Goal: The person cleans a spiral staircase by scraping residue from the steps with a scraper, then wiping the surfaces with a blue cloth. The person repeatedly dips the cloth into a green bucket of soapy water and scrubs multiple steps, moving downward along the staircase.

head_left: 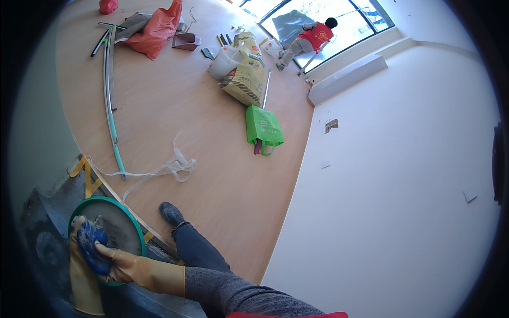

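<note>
Both of my hands wear yellowish rubber gloves and are over a green-rimmed bucket (139, 228) of murky grey water. A wet, bunched blue cloth (91, 248) is between them, with pale suds or dirt on it. My right hand (117, 263) closes on the cloth's right side, its thumb pressed on top. My left hand (76, 245) grips the cloth from the left; part of its fingers is hidden behind the cloth. The bucket stands on a dark, wet, dirty surface at the lower left.
Beside the bucket runs a threshold strip with yellow tape (87, 177). Tangled clear plastic strip (177, 165), a long pole (112, 127), a green bag (263, 127), a yellow sack (248, 79) and a red bag (159, 32) lie on the wooden floor. A person in a red vest (318, 36) is at the far window.
</note>
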### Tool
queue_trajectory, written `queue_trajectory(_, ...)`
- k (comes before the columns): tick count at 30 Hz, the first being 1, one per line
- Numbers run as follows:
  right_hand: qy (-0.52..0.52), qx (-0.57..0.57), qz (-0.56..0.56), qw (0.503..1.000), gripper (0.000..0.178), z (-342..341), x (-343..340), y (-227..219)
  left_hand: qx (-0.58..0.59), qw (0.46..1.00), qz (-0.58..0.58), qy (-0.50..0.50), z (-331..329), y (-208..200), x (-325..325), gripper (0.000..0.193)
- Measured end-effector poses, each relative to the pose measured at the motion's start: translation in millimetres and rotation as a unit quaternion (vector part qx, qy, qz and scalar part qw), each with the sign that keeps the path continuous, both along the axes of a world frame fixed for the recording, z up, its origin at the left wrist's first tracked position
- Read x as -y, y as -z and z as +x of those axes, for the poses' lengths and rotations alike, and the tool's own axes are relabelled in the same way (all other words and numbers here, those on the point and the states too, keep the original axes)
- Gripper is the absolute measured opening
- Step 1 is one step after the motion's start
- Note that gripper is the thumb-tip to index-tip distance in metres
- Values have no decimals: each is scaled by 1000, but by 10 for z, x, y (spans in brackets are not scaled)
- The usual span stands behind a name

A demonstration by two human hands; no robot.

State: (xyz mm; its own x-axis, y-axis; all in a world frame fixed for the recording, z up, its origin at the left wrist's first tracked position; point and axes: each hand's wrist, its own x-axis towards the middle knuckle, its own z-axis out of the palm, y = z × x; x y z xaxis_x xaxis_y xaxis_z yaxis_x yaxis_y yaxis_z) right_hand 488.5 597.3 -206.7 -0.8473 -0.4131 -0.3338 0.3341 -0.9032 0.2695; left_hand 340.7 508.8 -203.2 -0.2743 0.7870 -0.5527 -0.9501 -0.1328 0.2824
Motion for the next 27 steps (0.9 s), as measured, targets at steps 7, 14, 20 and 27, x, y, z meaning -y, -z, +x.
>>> queue_trajectory(7,-111,14,427,897,53,-195,-108,-140,-332,910,-220,118,-204,13,-401,11)
queue_trajectory(14,-184,-112,811,544,52,-265,-124,0,-677,579,-413,191,82,188,-373,38)
queue_trajectory(20,-281,-41,808,517,59,-118,-227,-294,-455,788,-409,64,259,-281,-141,56)
queue_trajectory(27,-174,-113,458,864,109,-66,-653,-699,-768,585,-255,-43,197,-830,23,38)
